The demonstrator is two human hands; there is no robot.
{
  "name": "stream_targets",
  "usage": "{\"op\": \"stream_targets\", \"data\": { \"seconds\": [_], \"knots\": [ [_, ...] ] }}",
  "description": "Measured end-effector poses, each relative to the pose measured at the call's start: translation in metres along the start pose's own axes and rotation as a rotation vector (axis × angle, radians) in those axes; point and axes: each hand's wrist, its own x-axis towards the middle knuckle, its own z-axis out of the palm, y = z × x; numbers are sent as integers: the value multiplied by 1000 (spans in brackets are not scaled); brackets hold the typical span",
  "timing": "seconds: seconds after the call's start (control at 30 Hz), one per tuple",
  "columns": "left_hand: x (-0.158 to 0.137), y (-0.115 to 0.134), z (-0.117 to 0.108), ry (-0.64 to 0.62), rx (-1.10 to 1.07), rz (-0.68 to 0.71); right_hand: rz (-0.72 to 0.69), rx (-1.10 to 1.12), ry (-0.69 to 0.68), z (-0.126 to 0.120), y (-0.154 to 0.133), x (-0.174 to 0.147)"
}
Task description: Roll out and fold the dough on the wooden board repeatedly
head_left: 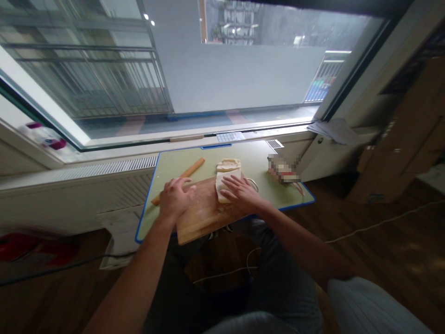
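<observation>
A pale, flat sheet of dough lies on the right part of a wooden cutting board. Its far end looks folded or bunched and reaches past the board's far edge. My right hand rests on the dough with its fingers stretched out and flat, covering its right side. At the board's left edge is my left hand, fingers apart and holding nothing. A wooden rolling pin lies slanted just beyond that hand, which hides its middle. Part of a metal ring-shaped handle shows beside my right hand.
The board sits on a small green table with a blue rim, its near edge overhanging. A blurred-out item is on the table's right. Behind are a radiator and window sill. A white cable crosses the floor.
</observation>
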Motion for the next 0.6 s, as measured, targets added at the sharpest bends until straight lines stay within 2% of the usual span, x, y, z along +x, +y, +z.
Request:
{"op": "stream_targets", "data": {
  "seconds": [0.13,0.37,0.53,0.6],
  "knots": [
    [16,-34,-4,16,222,-127,-48,-35,-6,-3,-4,3],
    [26,-64,-10,-87,216,-217,-83,13,12,-6,0,2],
    [22,-80,-17,-122,267,-234,156,303,238,-6,2,-5],
    [22,-83,-20,-114,285,-220,205,378,279,-8,0,-8]
  ]
}}
